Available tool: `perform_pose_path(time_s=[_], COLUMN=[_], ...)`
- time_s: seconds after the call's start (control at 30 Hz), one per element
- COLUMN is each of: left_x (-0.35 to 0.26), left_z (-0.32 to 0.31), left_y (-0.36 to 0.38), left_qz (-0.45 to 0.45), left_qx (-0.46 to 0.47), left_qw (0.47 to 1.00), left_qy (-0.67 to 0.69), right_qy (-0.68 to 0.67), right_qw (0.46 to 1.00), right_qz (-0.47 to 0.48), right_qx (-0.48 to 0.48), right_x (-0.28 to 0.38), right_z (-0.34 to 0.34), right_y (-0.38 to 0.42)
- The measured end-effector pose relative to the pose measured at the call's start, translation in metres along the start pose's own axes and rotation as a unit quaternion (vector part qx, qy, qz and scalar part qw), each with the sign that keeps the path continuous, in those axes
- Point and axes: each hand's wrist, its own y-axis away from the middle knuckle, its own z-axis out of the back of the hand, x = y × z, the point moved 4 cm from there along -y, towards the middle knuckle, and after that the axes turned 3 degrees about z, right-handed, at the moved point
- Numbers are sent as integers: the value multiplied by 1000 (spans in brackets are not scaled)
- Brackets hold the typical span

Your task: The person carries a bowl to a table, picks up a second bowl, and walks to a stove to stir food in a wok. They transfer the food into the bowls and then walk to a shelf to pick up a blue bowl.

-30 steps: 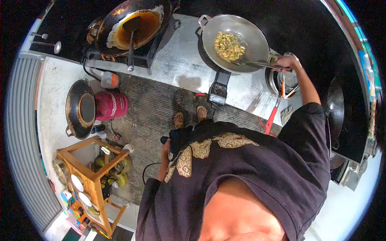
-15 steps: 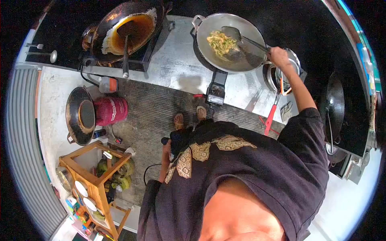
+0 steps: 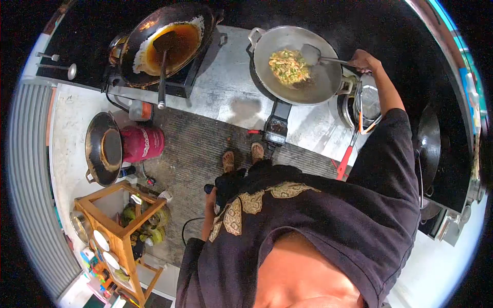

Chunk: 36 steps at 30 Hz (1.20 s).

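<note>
My right hand [image 3: 363,61] is closed around the handle end of a metal spatula [image 3: 328,59]. The blade rests in a large grey wok [image 3: 326,87], at the right edge of a heap of chopped yellow-green food [image 3: 289,68]. Low beside my body, my left hand [image 3: 210,197] is closed at the near end of a dark object [image 3: 208,189]; what that object is, I cannot make out. The wok has a loop handle on each side and sits over a burner on the metal counter [image 3: 231,66].
A dark wok [image 3: 136,38] with brown liquid and a ladle stands at the upper left. Below are a pink gas cylinder [image 3: 146,143], another wok [image 3: 93,149] and a wooden stand [image 3: 105,218]. Pots and a red-handled tool [image 3: 346,161] lie right.
My right hand has moved up and right, and the spatula blade now lies at the food's right side instead of over its top. The food looks more gathered. The view has shifted slightly.
</note>
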Motion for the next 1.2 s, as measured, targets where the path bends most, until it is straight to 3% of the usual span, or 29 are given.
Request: perform_pose_path(time_s=[0.13,0.17,0.27,0.4,0.5,0.7,0.8,0.83,0.9,1.0,1.13,1.2], left_x=[6,6,4,3,1,5,0,-1,-5,-15,-24,-27], left_z=[5,6,4,3,4,14,13,11,9,10,11,11], left_y=[4,6,3,-2,-3,-5,-6,-8,-12,-20,-29,-33], left_qz=[19,22,26,25,24,28,27,26,21,12,4,1], left_qx=[-16,-19,-19,-16,-15,-18,-12,-8,-3,6,17,25], left_qw=[1000,999,999,999,999,998,998,997,997,996,995,994], left_qy=[-17,-18,-24,-25,-28,-48,-62,-67,-73,-86,-100,-108], right_qy=[105,218,325,334,365,325,372,382,400,421,367,371], right_qw=[987,963,871,911,903,895,903,890,860,840,853,870], right_qz=[118,149,302,189,138,185,157,197,277,312,322,266], right_qx=[-4,-45,-210,-153,-182,-242,-147,-150,-155,-140,-183,-188], right_x=[20,49,72,99,98,115,126,132,148,147,125,123], right_z=[-8,-3,-3,16,29,32,13,6,-11,-27,-29,-30], right_y=[-39,-17,2,34,24,7,-12,-7,22,59,121,162])
